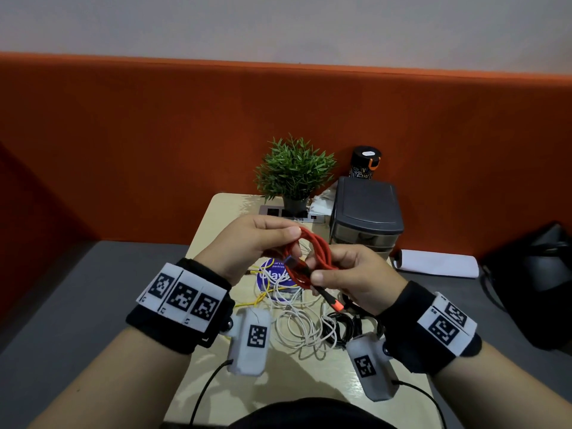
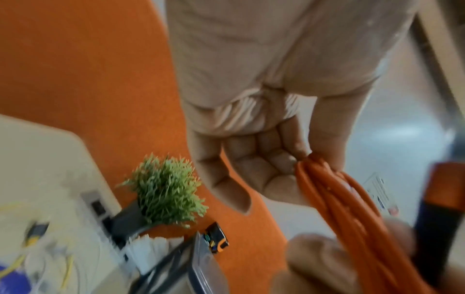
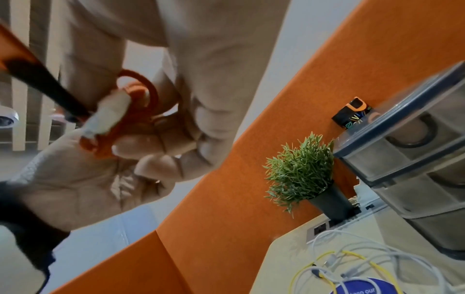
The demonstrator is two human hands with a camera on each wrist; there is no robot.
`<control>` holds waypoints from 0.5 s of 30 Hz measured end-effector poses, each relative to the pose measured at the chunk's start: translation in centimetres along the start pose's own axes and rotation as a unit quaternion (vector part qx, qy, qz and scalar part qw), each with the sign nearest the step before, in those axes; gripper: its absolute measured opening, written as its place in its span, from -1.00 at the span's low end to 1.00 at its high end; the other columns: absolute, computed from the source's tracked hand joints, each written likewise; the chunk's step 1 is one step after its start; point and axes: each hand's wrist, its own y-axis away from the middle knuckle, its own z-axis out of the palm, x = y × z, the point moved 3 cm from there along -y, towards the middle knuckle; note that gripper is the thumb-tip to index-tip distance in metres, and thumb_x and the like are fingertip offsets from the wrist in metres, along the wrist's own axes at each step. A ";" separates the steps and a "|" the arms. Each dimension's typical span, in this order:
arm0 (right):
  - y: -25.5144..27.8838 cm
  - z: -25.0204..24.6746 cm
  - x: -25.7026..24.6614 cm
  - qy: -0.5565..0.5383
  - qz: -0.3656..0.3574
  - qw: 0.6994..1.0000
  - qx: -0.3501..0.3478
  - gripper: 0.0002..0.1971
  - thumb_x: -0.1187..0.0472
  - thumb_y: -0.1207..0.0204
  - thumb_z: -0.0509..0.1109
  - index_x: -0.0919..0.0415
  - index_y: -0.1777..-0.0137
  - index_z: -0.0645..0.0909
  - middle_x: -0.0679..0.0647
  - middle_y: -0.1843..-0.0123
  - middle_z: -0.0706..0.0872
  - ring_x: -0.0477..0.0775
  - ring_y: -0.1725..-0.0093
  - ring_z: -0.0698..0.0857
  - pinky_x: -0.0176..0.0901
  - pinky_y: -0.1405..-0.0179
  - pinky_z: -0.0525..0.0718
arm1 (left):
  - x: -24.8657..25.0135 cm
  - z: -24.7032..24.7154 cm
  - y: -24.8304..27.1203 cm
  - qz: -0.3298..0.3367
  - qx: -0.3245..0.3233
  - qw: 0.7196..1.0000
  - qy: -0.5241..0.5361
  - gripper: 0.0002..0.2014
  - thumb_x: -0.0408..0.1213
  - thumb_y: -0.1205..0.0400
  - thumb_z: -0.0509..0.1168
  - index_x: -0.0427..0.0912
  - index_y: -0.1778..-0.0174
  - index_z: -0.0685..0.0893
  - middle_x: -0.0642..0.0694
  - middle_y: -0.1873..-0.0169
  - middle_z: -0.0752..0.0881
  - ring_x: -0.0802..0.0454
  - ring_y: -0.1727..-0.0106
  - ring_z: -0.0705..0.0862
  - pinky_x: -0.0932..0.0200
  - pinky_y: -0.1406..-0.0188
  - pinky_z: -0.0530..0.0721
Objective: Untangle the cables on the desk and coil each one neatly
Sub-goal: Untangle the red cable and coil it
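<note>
both hands are holding the red cable [image 1: 312,258] above the desk [image 1: 213,218], already looped into a coil. the left hand [image 1: 247,243] is pinching the far end of the loops between thumb and fingers; the right hand [image 1: 356,274] is pinching the near end by the plug. probably best keeping the loops even and tucking the plug in before letting go; the white cable [image 1: 297,329], yellow cable [image 1: 247,303] and black cable [image 1: 340,326] are still lying tangled below.

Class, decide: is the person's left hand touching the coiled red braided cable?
Touching. In the left wrist view the left hand pinches the coiled red braided cable between thumb and fingers.
</note>
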 end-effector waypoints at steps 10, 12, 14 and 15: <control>-0.3 -1.1 -0.4 0.080 0.005 0.984 0.160 -0.90 0.30 -0.44 0.49 0.32 0.12 0.65 0.23 0.25 0.74 0.05 0.39 0.72 -0.20 0.37 0.72 | -1.5 1.0 -0.7 -0.015 0.024 0.998 -0.055 -0.78 -0.43 -0.57 0.36 -0.22 -0.12 0.71 -0.28 0.01 0.75 -0.17 0.03 0.76 -0.02 0.11 0.78; -0.3 -1.4 -0.1 0.073 0.006 0.980 0.184 -0.88 0.28 -0.45 0.49 0.34 0.13 0.65 0.32 0.22 0.72 0.12 0.39 0.72 -0.05 0.29 0.76 | -2.1 1.3 -0.7 -0.029 0.020 0.998 -0.058 -0.76 -0.47 -0.56 0.36 -0.22 -0.14 0.69 -0.26 0.00 0.74 -0.17 0.03 0.75 -0.09 0.08 0.78; -0.1 -1.5 0.1 0.053 0.012 0.978 0.200 -0.88 0.29 -0.46 0.48 0.37 0.14 0.64 0.38 0.19 0.71 0.23 0.35 0.73 0.02 0.24 0.80 | -2.7 1.3 -0.8 -0.037 0.015 0.998 -0.057 -0.72 -0.52 -0.54 0.37 -0.24 -0.16 0.68 -0.28 0.02 0.73 -0.16 0.09 0.75 -0.08 0.06 0.77; 0.0 -1.5 0.2 0.039 0.016 0.978 0.204 -0.89 0.30 -0.47 0.46 0.37 0.15 0.63 0.38 0.18 0.71 0.27 0.31 0.73 0.01 0.25 0.81 | -3.0 1.2 -0.9 -0.039 0.012 0.997 -0.059 -0.69 -0.55 -0.52 0.38 -0.23 -0.15 0.68 -0.26 0.06 0.73 -0.12 0.14 0.74 -0.02 0.07 0.77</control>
